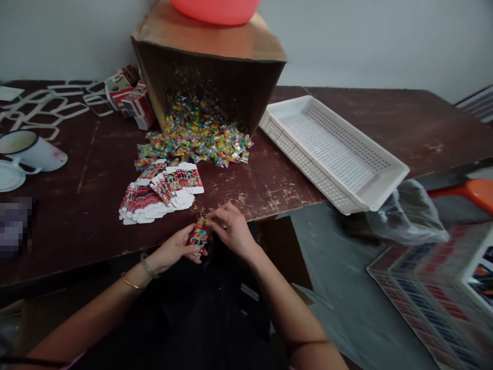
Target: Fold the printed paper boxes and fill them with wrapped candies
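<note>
My left hand (177, 248) is closed around a small printed carton (199, 236), red with bright coloured dots, held upright just off the table's front edge. At the carton's top, the fingers of my right hand (230, 228) are pinched together; a bit of yellow shows there, but what they hold is too small to make out. Beyond my hands lies a fanned stack of flat printed cartons (162, 192), red and white. Behind it, many small wrapped candies (200, 139) spill out of a cardboard box (215, 43) lying on its side.
A white perforated plastic basket (308, 167) juts over the table's (103, 149) front edge at right. An enamel mug (34, 151) and lid stand at left. A red basin (217, 7) rests on the box. A clear plastic bag (414, 216) hangs below the basket.
</note>
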Demonstrator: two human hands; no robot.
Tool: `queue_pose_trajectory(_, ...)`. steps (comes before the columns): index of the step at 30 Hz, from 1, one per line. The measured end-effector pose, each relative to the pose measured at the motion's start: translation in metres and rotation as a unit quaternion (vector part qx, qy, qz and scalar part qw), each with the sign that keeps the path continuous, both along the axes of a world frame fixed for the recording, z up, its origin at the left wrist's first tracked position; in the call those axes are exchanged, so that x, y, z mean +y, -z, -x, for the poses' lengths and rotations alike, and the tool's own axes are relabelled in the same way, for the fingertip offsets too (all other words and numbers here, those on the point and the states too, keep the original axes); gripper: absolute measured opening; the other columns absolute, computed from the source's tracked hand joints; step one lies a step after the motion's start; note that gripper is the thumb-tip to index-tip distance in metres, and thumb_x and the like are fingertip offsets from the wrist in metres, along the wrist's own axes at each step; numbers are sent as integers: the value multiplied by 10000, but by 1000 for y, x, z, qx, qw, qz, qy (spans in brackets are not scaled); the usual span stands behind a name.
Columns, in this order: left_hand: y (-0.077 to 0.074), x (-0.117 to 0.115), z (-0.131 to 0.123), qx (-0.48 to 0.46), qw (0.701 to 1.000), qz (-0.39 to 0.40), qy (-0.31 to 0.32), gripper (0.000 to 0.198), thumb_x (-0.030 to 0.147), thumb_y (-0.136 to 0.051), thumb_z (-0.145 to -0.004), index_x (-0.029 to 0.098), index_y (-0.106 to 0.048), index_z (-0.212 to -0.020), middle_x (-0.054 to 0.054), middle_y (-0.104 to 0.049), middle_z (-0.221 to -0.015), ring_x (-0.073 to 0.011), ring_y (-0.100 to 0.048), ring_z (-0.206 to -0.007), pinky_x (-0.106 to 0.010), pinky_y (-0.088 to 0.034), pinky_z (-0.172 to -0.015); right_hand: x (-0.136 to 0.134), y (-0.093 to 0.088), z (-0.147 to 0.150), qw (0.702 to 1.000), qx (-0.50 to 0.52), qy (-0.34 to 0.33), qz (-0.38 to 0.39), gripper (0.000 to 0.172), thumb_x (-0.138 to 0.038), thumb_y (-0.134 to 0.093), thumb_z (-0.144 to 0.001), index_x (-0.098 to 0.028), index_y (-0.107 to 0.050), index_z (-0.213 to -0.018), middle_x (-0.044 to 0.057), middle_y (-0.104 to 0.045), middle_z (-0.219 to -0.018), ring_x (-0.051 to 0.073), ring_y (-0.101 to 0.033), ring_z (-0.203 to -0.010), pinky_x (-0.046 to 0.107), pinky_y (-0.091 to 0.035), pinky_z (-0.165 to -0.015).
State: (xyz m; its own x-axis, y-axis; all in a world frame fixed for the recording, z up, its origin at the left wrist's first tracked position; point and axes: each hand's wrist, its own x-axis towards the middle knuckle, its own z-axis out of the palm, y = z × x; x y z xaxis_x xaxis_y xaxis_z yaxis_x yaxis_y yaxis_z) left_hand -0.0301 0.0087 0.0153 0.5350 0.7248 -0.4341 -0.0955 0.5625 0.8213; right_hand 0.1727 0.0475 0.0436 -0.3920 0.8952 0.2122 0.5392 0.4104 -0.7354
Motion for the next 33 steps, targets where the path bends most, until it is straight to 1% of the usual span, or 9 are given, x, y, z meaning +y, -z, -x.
queue_pose_trajectory(5,7,-6,-6,4,1000,0,-23,521,214,-705,-787,195,-488,-1261,-65,-649,-980,-191,-655,-828,-286,-583,-651,-4,4,0,994,-80,-12,-70,159,-312,-597,-923,-236,-734,-954,64,-567,-1297,271,-373,-1280,463,-283,-1063)
queue_pose_trajectory(9,10,-9,-3,48,998,-5,-30,451,258,-773,-706,175,-589,-1109,-29,-640,-892,-187,-636,-798,-293,-575,-642,-9,8,2,991,-19,-127,37,193,-317,-557,-947,-259,-739,-974,39,-539,-1347,245,-404,-1290,458,-288,-1085)
queue_pose_trajectory(12,5,-6,2,39,997,18,-56,444,488,-659,-811,157,-612,-1104,-67,-669,-892,-216,-643,-815,-337,-578,-663,-15,16,5,977,164,-37,129,237,-326,-518,-956,-263,-703,-1090,57,-531,-1335,219,-508,-1187,408,-409,-1000)
queue_pose_trajectory(14,1,-4,6,29,996,47,-73,563,626,-509,-858,129,-634,-1093,-111,-691,-903,-238,-648,-826,-358,-577,-668,-19,26,10,920,311,33,236,243,-349,-591,-898,-253,-674,-1105,55,-601,-1172,167,-603,-934,311,-511,-782)
queue_pose_trajectory(17,-3,0,9,45,996,56,-55,604,643,-468,-866,131,-648,-1131,-128,-708,-932,-253,-650,-830,-373,-575,-663,-21,41,21,805,411,34,426,300,-328,-728,-748,-217,-659,-1019,1,-627,-870,78,-524,-585,213,-465,-530)
queue_pose_trajectory(19,-3,3,10,83,996,11,-22,510,563,-567,-845,169,-657,-1157,-108,-709,-991,-261,-643,-887,-354,-573,-666,-20,46,27,780,404,18,477,260,-280,-747,-693,-188,-664,-922,-21,-615,-781,57,-490,-530,194,-450,-499)
queue_pose_trajectory(22,0,9,10,137,989,-46,-1,414,465,-651,-803,192,-694,-1111,-91,-694,-1068,-283,-616,-997,-316,-566,-668,-14,41,26,835,341,-5,432,165,-258,-736,-690,-168,-689,-819,-9,-631,-791,82,-546,-602,191,-471,-515)
queue_pose_trajectory(25,6,15,7,111,993,13,-32,388,452,-607,-821,171,-701,-1071,-104,-707,-1029,-297,-621,-997,-332,-572,-647,-10,30,21,896,280,-46,343,199,-335,-672,-805,-187,-742,-917,40,-672,-984,118,-603,-735,220,-511,-593)
queue_pose_trajectory(33,0,12,12,-41,993,95,-64,341,351,-611,-867,164,-658,-1148,-113,-699,-1031,-270,-663,-918,-352,-588,-662,1,24,19,954,216,-11,208,178,-327,-671,-855,-213,-771,-947,56,-732,-936,178,-671,-866,317,-515,-820)
